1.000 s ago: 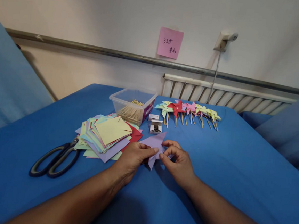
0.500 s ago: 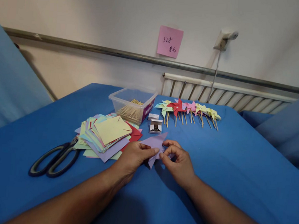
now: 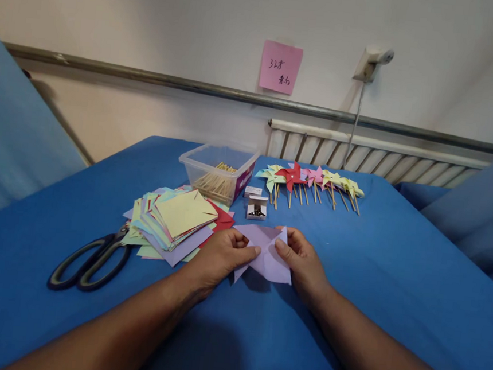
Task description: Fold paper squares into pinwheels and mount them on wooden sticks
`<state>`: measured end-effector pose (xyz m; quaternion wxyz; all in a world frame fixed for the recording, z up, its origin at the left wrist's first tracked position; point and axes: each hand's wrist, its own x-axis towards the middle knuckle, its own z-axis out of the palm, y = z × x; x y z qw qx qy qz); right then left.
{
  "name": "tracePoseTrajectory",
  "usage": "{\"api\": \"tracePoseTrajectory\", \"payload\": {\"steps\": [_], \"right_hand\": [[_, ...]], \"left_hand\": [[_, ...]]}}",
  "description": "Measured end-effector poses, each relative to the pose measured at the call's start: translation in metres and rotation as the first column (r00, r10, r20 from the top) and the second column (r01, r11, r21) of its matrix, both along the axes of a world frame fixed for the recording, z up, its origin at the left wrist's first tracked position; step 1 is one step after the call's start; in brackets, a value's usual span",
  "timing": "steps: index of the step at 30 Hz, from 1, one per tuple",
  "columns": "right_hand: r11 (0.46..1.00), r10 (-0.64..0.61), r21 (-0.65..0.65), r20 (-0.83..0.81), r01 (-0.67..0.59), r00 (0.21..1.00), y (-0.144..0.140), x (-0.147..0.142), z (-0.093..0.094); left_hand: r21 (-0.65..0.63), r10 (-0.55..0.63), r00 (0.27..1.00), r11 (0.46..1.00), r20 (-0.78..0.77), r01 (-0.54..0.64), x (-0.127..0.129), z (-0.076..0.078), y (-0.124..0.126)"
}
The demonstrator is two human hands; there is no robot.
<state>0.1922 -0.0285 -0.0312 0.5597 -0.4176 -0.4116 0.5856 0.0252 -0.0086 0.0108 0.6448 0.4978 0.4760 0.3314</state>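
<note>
Left hand [image 3: 218, 257] and right hand [image 3: 304, 262] both pinching purple paper [image 3: 266, 253], fingers clamped on its edges, paper resting on blue worktop [image 3: 393, 278] beside paper stack [image 3: 174, 219].

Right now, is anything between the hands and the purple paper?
Nothing visible. The left hand and right hand both already pinch the purple paper, flat on the blue table.
</note>
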Motion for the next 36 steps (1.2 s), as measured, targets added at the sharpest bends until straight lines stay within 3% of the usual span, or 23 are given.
{"api": "tracePoseTrajectory", "payload": {"steps": [4, 9, 11, 15, 18, 22, 25, 31, 36], "right_hand": [[0.989, 0.124, -0.076, -0.049, -0.128, 0.991, -0.003, 0.002, 0.004], [0.942, 0.310, -0.107, -0.082, -0.318, 0.947, -0.007, 0.002, 0.008], [0.935, 0.332, -0.100, -0.093, -0.341, 0.939, -0.007, 0.001, 0.008], [0.977, 0.176, -0.102, -0.101, -0.186, 0.979, -0.006, -0.004, 0.007], [0.996, 0.016, -0.082, -0.115, -0.026, 0.993, -0.005, -0.010, 0.005], [0.993, -0.120, -0.016, -0.081, 0.119, 0.990, -0.004, -0.014, 0.004], [0.991, -0.133, 0.007, -0.037, 0.133, 0.990, -0.005, -0.016, 0.004], [0.998, -0.046, 0.028, -0.017, 0.047, 0.999, -0.007, -0.015, 0.001], [0.968, -0.167, 0.205, 0.079, 0.148, 0.983, -0.014, -0.010, 0.006]], "left_hand": [[0.001, -0.103, 0.993, 0.995, 0.049, 0.103, -0.001, 0.003, -0.002], [0.063, -0.213, 0.975, 0.974, -0.054, 0.217, -0.004, 0.005, -0.002], [0.081, -0.223, 0.972, 0.970, -0.070, 0.228, -0.005, 0.005, -0.001], [0.070, -0.126, 0.992, 0.990, -0.010, 0.126, -0.005, 0.000, 0.001], [-0.049, 0.015, 0.994, 0.999, 0.105, -0.010, -0.002, -0.004, 0.000], [-0.223, 0.069, 0.947, 0.975, 0.313, 0.003, 0.005, -0.008, -0.004], [-0.255, 0.091, 0.927, 0.967, 0.365, 0.005, 0.008, -0.009, -0.007], [-0.240, 0.141, 0.944, 0.968, 0.299, -0.069, 0.007, -0.011, -0.006], [-0.235, 0.191, 0.919, 0.965, 0.344, -0.113, 0.000, -0.005, 0.002]]}}
